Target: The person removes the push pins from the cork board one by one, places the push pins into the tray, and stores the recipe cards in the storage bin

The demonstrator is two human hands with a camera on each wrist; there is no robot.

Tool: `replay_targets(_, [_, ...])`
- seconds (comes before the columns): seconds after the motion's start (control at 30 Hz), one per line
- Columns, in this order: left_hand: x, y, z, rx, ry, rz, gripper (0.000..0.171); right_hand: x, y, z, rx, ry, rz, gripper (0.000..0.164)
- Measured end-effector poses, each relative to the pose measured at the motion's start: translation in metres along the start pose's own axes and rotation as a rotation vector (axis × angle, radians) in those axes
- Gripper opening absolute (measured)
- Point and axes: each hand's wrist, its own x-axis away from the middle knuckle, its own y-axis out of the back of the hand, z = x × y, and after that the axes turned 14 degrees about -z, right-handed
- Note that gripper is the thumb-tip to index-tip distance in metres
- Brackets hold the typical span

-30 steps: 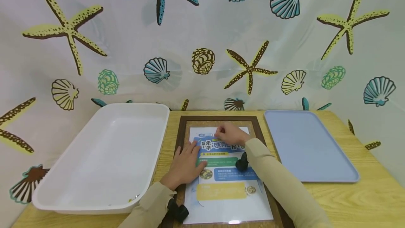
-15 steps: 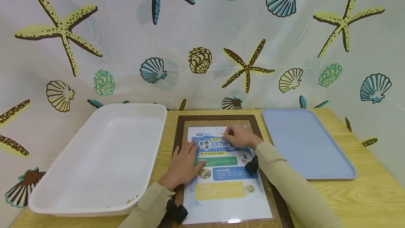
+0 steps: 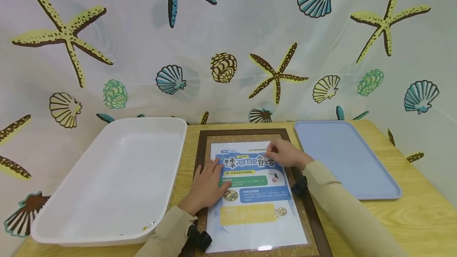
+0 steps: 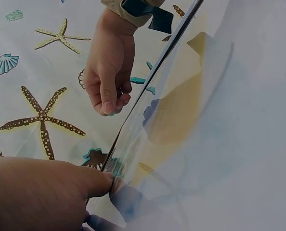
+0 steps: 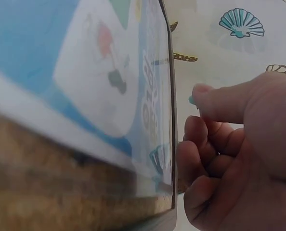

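Observation:
A printed poster (image 3: 250, 225) with blue, green and yellow panels lies on a brown-framed cork board (image 3: 214, 137). My left hand (image 3: 205, 185) rests on the poster's left edge with fingers spread. Above the poster's upper right corner, my right hand (image 3: 287, 154) pinches a small teal pushpin (image 5: 191, 100) between thumb and fingertip. The pin's head and a bit of its shaft show in the right wrist view; the rest is hidden by the fingers. In the left wrist view the right hand (image 4: 109, 72) hangs apart from the poster surface.
A deep white tray (image 3: 107, 177) stands left of the board, with a few tiny colored items (image 3: 149, 226) in its near right corner. A flat blue tray (image 3: 346, 158) lies to the right on the wooden table (image 3: 421, 213). A patterned cloth (image 3: 228, 102) hangs behind.
My right hand has moved right across the top of the poster, from above the middle of the title to the upper right corner. The left hand has stayed in place on the poster.

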Motion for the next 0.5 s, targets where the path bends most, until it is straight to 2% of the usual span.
replay_targets(0.3, [-0.001, 0.0, 0.002, 0.009, 0.009, 0.003, 0.061, 0.007, 0.012, -0.014, 0.027, 0.046, -0.018, 0.013])
replay_targets(0.5, [-0.001, -0.002, 0.002, 0.013, -0.003, -0.007, 0.061, 0.016, 0.027, -0.028, 0.033, 0.014, -0.046, 0.013])
